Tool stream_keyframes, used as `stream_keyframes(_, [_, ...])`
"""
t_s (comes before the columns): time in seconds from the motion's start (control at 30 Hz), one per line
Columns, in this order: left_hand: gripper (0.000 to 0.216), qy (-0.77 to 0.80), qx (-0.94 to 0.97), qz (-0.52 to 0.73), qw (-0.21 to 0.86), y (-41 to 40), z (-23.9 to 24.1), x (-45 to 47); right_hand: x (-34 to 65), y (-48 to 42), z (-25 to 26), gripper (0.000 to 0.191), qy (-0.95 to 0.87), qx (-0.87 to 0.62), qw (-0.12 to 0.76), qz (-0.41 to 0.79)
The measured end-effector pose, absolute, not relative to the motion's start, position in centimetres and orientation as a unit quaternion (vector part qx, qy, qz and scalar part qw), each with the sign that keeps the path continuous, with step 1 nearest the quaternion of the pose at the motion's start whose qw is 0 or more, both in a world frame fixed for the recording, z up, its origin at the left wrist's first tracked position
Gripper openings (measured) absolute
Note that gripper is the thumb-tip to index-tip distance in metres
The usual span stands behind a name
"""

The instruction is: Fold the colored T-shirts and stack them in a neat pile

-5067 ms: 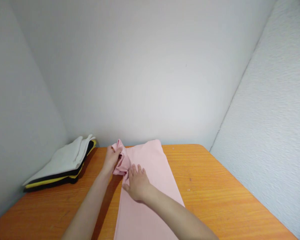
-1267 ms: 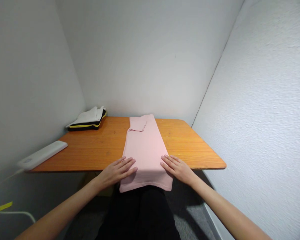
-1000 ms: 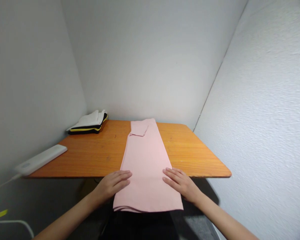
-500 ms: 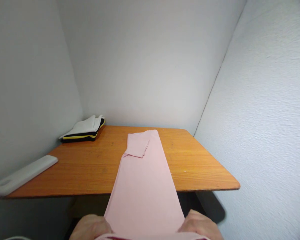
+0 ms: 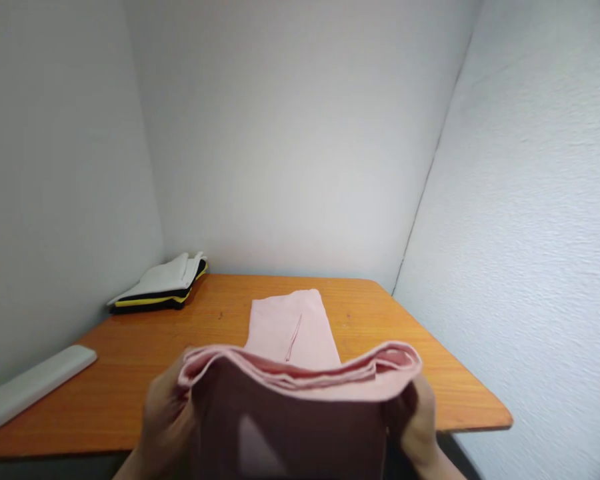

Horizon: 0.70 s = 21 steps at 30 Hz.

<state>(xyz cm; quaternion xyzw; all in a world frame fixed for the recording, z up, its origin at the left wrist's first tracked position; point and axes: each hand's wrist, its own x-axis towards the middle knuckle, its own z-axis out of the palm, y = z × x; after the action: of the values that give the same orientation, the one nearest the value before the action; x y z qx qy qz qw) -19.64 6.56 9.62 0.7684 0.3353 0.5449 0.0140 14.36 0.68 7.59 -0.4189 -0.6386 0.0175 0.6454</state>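
Pink garment point(image 5: 300, 380) (near end lifted, far end on the wooden table point(image 5: 105, 380)) gripped at its corners by left hand point(image 5: 163, 420) and right hand point(image 5: 417, 417).

One pink garment point(image 5: 300, 373) was there, gripped by two hands, left hand point(image 5: 163, 423) and right hand point(image 5: 420, 417). One wooden table point(image 5: 405, 347). One stack of folded clothes point(image 5: 157, 290). One white flat device point(image 5: 27, 390).

No legible txt, labels, brands or nos. anywhere in view.
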Motion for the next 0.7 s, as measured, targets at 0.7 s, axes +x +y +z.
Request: stream_keyframes(0.7, [0.065, 0.478, 0.871, 0.098, 0.050, 22.0, 5.1, -9.8, 11.1, 18.9, 5.0, 0.062, -0.737, -0.662, 0.130, -0.027])
